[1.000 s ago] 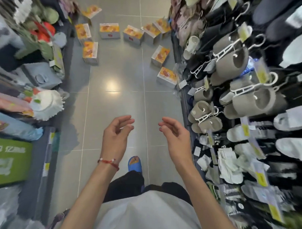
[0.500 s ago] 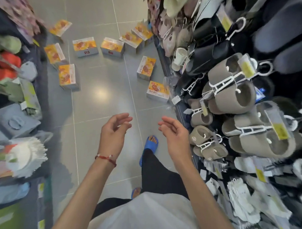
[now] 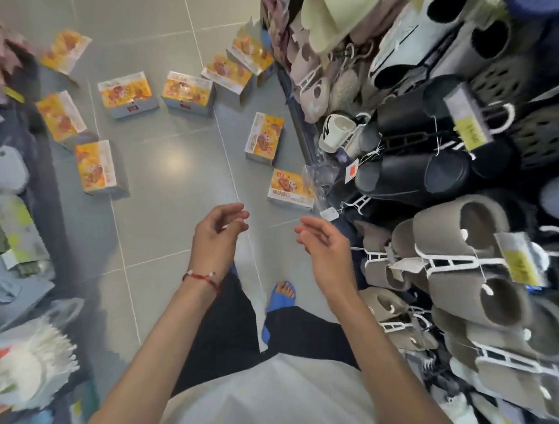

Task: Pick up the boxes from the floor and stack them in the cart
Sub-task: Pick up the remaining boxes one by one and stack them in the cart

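Several orange-and-white boxes lie scattered on the grey tiled floor ahead of me. The nearest box [image 3: 291, 189] sits by the foot of the right rack, with another box [image 3: 264, 138] just beyond it. A third box [image 3: 96, 166] lies at the left. My left hand [image 3: 215, 238], with a red string bracelet at the wrist, and my right hand [image 3: 324, 248] hang in front of me above the floor. Both have loosely curled fingers and hold nothing. No cart is in view.
A rack of hanging slippers [image 3: 460, 250] fills the right side. Shelves of goods [image 3: 14, 234] line the left. The tiled aisle [image 3: 178, 164] runs between them. My foot in a blue sandal [image 3: 281, 296] stands below my hands.
The view has moved forward along the aisle, so the boxes appear nearer and larger. My hands have kept the same pose. My sandalled foot has stepped ahead.
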Tool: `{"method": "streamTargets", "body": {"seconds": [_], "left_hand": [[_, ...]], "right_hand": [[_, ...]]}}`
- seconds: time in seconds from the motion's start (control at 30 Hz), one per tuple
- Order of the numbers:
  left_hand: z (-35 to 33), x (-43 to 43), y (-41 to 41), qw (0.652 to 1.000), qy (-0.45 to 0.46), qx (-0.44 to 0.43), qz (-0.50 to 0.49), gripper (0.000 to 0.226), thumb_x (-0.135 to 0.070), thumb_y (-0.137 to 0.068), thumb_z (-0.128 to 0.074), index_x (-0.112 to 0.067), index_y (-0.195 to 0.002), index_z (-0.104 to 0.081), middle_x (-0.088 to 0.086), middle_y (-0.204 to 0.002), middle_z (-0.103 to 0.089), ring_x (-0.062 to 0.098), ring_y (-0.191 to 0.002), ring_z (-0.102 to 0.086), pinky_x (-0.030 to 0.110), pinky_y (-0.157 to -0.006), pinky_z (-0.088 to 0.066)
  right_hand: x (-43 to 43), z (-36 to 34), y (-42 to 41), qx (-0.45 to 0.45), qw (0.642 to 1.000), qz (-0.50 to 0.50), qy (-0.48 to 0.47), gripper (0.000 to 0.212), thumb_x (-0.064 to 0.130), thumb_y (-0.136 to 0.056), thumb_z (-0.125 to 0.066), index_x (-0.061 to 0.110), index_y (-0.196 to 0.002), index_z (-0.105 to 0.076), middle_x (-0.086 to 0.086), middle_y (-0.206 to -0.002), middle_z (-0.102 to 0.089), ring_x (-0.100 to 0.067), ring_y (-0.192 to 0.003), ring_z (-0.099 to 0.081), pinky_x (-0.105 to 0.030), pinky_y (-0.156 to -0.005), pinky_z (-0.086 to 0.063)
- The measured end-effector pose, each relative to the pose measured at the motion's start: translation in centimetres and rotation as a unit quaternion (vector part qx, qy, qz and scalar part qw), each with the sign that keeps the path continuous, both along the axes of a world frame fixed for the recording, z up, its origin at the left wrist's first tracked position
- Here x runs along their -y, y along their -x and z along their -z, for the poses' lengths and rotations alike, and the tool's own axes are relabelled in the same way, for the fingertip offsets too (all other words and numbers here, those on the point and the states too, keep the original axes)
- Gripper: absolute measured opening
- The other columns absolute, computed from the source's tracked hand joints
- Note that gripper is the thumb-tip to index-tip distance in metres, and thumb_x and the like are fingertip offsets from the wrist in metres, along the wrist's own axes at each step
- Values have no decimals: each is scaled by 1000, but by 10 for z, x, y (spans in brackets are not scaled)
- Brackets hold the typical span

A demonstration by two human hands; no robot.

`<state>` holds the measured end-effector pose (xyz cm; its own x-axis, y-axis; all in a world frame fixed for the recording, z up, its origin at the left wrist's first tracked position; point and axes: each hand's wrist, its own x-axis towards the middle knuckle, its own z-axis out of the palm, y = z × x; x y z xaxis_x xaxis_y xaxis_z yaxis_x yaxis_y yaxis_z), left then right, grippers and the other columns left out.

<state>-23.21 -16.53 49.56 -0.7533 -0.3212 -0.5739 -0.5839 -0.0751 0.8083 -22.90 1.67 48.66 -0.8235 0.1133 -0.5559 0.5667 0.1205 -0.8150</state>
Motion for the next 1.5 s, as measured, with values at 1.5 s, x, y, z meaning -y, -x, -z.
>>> {"method": "streamTargets", "body": {"seconds": [1.5], "left_hand": [[780,-40,279,952,26,-67,297,62,-38,-73,-81,-37,-123,-43,-1,-131,-62,7,-112,-66,39,-103,-52]], "right_hand": [[-50,761,188,-57,957,258,-116,54,18,-90,-72,18,-140,-51,6,-134,-64,6,-120,-60,-22,-105,-48]]}}
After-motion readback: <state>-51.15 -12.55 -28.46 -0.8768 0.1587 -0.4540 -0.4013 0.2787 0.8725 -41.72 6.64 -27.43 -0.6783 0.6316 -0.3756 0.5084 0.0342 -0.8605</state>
